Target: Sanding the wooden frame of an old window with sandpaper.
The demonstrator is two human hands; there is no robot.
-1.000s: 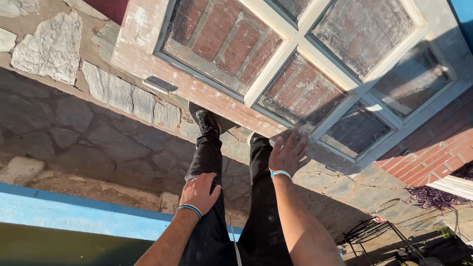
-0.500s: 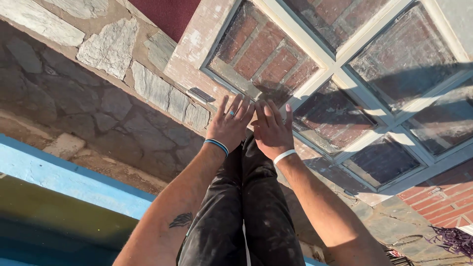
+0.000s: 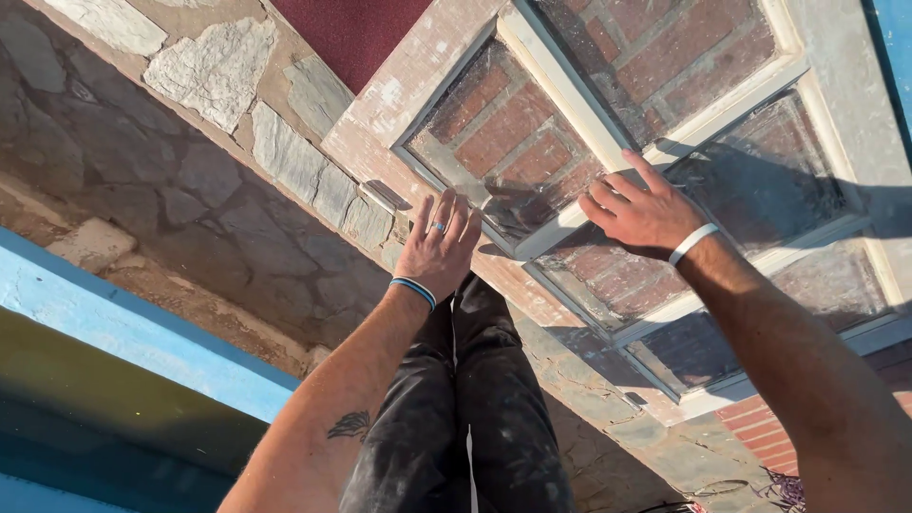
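Note:
A worn, white-painted wooden window sash (image 3: pixel 579 204) with several dusty glass panes lies flat over brick paving. My left hand (image 3: pixel 439 244), with a ring and a blue wristband, rests fingers spread on the near frame rail at the sash's lower edge. My right hand (image 3: pixel 641 211), wearing a white wristband, lies flat on a pane beside a white glazing bar, fingers pointing left. Neither hand holds anything. My legs in dark, paint-flecked trousers (image 3: pixel 465 408) stretch toward the frame between my arms.
Irregular stone paving (image 3: pixel 204 142) runs along the left of the sash. A blue-painted ledge (image 3: pixel 123 332) crosses the lower left. Red brick paving (image 3: pixel 779 432) and a small tangle of purple scraps (image 3: pixel 788 489) show at lower right. A dark red surface (image 3: pixel 356 28) sits at top.
Both hands rose from my knees to the window sash. They met at the frame's edge, then spread apart, the right hand sliding out onto a pane. The view has closed in.

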